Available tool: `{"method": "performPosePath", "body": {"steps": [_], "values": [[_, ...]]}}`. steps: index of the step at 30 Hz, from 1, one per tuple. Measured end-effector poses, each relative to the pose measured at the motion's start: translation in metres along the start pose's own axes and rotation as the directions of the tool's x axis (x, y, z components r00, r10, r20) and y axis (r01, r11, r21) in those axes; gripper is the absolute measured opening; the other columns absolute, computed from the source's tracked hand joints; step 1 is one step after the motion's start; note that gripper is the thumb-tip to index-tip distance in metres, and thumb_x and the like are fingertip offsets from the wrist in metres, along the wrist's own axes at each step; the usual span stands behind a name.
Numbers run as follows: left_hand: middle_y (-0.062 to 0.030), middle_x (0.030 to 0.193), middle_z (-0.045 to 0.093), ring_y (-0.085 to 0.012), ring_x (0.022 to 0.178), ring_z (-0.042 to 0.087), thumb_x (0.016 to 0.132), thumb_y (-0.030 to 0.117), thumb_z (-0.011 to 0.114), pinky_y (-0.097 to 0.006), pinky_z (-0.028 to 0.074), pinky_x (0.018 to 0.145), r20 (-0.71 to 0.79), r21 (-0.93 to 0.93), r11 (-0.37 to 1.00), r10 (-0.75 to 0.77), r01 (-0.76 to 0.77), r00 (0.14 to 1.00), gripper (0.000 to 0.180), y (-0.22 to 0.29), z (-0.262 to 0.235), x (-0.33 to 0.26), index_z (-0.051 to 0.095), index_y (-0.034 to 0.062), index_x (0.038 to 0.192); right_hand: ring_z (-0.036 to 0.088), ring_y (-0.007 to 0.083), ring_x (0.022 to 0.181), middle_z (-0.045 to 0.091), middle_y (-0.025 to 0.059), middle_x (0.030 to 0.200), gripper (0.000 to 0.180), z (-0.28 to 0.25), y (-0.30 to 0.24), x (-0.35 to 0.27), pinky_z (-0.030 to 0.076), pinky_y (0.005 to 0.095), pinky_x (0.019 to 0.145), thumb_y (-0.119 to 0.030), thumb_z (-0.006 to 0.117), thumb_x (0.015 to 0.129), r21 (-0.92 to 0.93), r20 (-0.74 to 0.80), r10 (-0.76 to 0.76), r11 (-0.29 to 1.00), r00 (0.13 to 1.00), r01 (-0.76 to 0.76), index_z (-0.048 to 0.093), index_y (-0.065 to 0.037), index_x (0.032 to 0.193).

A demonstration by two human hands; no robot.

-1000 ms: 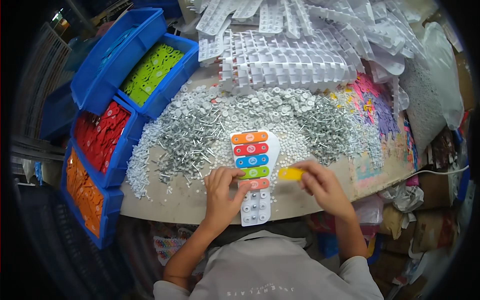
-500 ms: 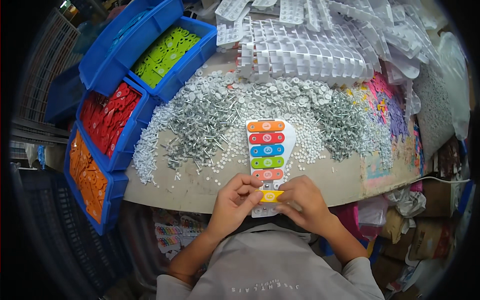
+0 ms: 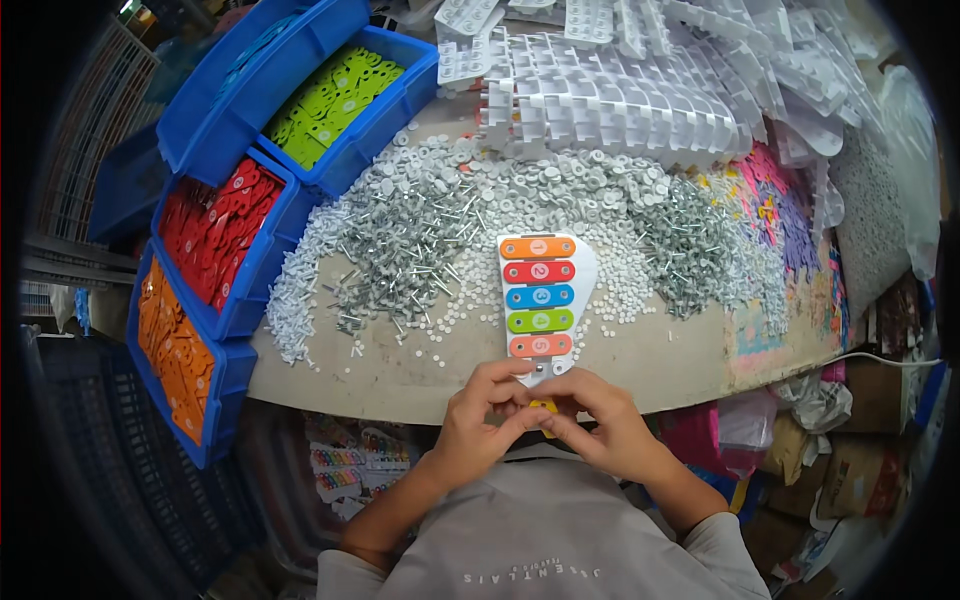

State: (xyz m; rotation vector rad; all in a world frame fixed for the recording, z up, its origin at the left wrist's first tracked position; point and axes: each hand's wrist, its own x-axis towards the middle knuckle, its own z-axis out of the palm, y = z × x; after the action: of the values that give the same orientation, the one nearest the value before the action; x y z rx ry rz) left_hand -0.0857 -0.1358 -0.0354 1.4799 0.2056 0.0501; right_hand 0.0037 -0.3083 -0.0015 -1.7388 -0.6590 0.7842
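Note:
A toy xylophone with a white base [image 3: 583, 285] lies at the table's front edge, carrying orange, red, blue, green and salmon bars. At its near end a yellow bar [image 3: 543, 406] shows only in part between my fingers. My left hand [image 3: 482, 418] pinches the bar's left side, its fingertips close to the base. From the right, my right hand [image 3: 607, 425] closes thumb and fingers on the same bar. My fingers cover most of the bar and the base's near end, so whether the bar touches the base is hidden.
Loose screws [image 3: 400, 255] and white washers [image 3: 590, 180] spread behind the xylophone. Blue bins hold red bars [image 3: 215, 235], orange bars [image 3: 175, 360] and green bars [image 3: 335, 105] at left. White plastic bases [image 3: 620, 100] pile up at the back; pink and purple pieces [image 3: 790, 220] lie right.
Both hands have drawn closer together and slightly nearer my body. The yellow bar has turned and is now mostly covered by my fingers. The xylophone has shifted slightly right and away.

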Motion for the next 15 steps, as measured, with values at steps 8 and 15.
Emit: {"method": "performPosePath", "body": {"steps": [8,15], "values": [[-0.0074,0.091,0.056,-0.0197,0.086,0.054,0.095,0.016,0.067,-0.035,0.045,0.082,-0.211,0.438,0.897,0.155,-0.049,0.965,0.043,-0.036,-0.012,0.01,0.049,-0.0012,0.13,0.058,0.0072,0.081,0.063,0.0044,0.092,0.016,0.011,0.018,0.009,0.048,0.0228,0.069,0.0,0.071,0.089,0.267,-0.362,0.108,0.964,0.926,-0.009,0.056,-0.001,0.088],[-0.0065,0.091,0.052,-0.0242,0.088,0.05,0.086,0.016,0.073,-0.039,0.036,0.085,-0.177,0.61,0.787,0.247,-0.091,0.953,0.052,-0.041,-0.005,0.017,0.05,0.0022,0.13,0.054,0.0087,0.077,0.06,0.0038,0.084,0.019,0.011,0.018,0.016,0.044,0.025,0.066,-0.002,0.076,0.083,-0.023,-0.371,0.135,0.988,0.919,-0.155,0.058,-0.001,0.086]]}}
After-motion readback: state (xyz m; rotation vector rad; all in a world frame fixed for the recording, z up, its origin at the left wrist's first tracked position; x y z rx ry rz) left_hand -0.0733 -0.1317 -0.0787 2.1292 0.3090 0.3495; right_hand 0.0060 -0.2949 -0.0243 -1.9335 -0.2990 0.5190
